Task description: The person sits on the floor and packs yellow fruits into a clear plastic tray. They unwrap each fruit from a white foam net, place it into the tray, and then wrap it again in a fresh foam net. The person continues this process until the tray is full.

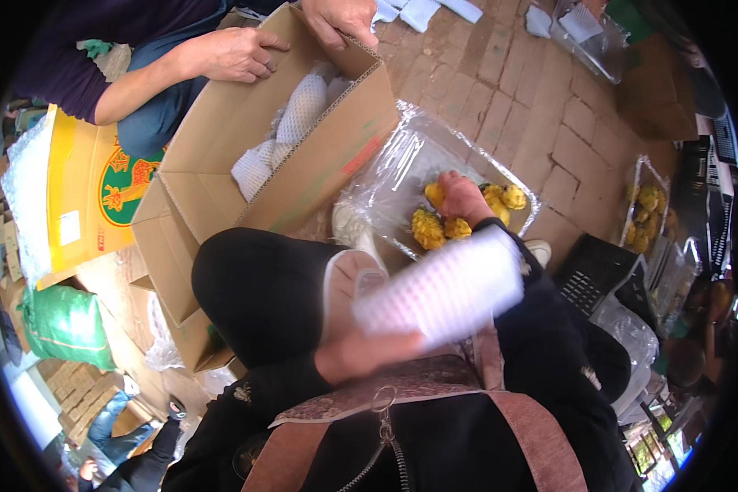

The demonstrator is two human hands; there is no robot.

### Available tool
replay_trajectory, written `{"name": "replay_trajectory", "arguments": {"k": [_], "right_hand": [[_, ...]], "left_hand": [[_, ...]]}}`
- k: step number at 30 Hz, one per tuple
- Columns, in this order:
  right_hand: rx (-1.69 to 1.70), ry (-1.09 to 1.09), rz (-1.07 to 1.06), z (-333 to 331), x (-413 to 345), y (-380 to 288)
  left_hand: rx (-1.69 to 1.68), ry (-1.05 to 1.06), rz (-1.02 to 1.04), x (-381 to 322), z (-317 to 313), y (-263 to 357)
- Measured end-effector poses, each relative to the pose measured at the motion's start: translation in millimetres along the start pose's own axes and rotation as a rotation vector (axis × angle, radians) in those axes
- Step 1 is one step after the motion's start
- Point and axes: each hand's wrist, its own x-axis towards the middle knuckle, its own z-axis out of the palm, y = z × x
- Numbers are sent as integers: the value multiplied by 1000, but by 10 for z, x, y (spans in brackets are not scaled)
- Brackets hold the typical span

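My left hand holds a white foam net sleeve, blurred by motion, in front of my lap. My right hand reaches into a plastic-lined tray on the floor, its fingers at the yellow knobbly fruits, which look like yellow dragon fruit; whether it grips one is hard to tell. Left of the tray, an open cardboard box holds several items in white foam netting.
A co-worker's hands are on the box's far edges. A yellow printed carton and a green sack lie at left. Black plastic crates and another lined tray with yellow fruits stand at right. The floor is brick.
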Motion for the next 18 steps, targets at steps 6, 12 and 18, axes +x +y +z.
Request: {"name": "replay_trajectory", "arguments": {"k": [6,12,18], "right_hand": [[1186,296,-277,-1799,-1390,-997],[269,242,-452,-1678,-1910,-1750],[1425,306,-203,-877,-1978,-1228]], "left_hand": [[-210,-93,369,299,-188,-115],[84,149,214,145,232,-22],[-330,-316,216,82,167,-46]]}}
